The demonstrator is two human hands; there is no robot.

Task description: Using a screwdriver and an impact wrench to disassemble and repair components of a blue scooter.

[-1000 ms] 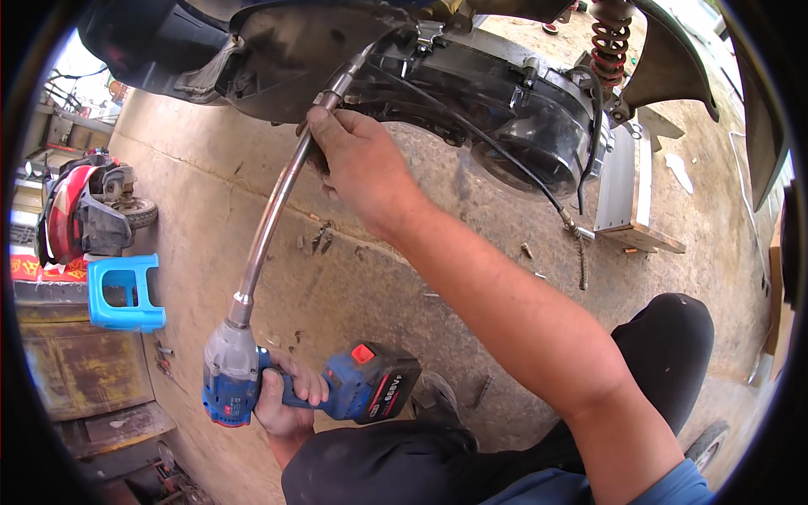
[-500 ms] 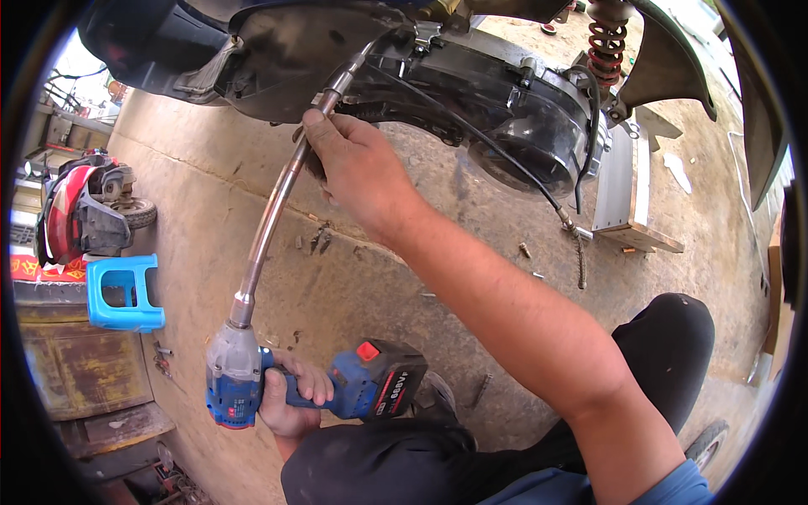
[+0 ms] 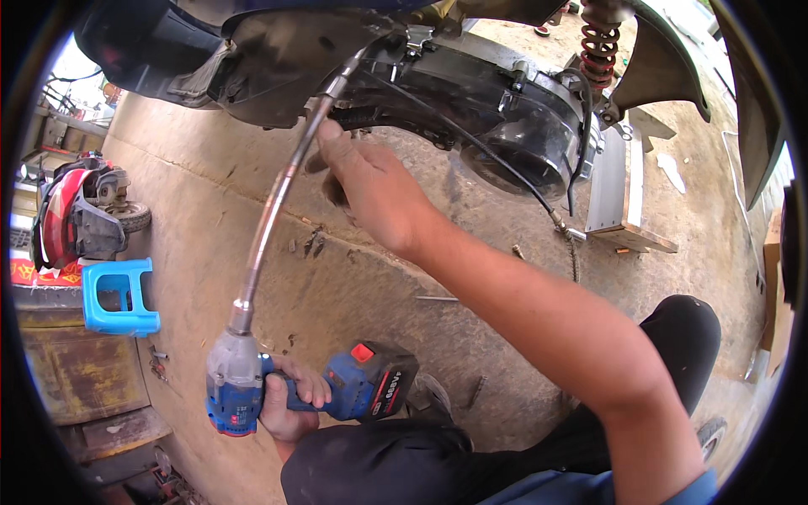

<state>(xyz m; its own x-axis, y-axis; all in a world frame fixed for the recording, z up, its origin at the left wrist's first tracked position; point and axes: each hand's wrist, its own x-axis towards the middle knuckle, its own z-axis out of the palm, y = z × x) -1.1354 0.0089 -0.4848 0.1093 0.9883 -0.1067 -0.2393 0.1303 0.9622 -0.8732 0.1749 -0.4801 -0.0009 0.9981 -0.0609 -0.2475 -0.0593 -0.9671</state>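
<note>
My left hand (image 3: 290, 400) is wrapped round the grip of a blue and grey cordless impact wrench (image 3: 234, 383) with a black battery. From its nose a long shiny extension bar (image 3: 274, 206) runs up and away. A socket (image 3: 337, 87) at its far end reaches under the scooter's dark plastic body panel (image 3: 269, 63); the very tip is hidden there. My right hand (image 3: 370, 189) is beside the upper part of the bar, fingers apart and slightly blurred. Its thumb is close to the metal; I cannot tell whether it touches. The scooter's black engine casing (image 3: 480, 109) lies beyond.
A black cable (image 3: 480, 135) hangs along the casing. A red spring shock absorber (image 3: 599, 50) is at the far right, above a metal and wood stand (image 3: 619, 189). A blue plastic stool (image 3: 122, 296) and a red scooter (image 3: 80, 210) stand at the left. Small parts lie on the floor.
My right hand has loosened from round the extension bar, and its fingers have come off to the right. The impact wrench sits slightly lower; my left hand keeps its grip.
</note>
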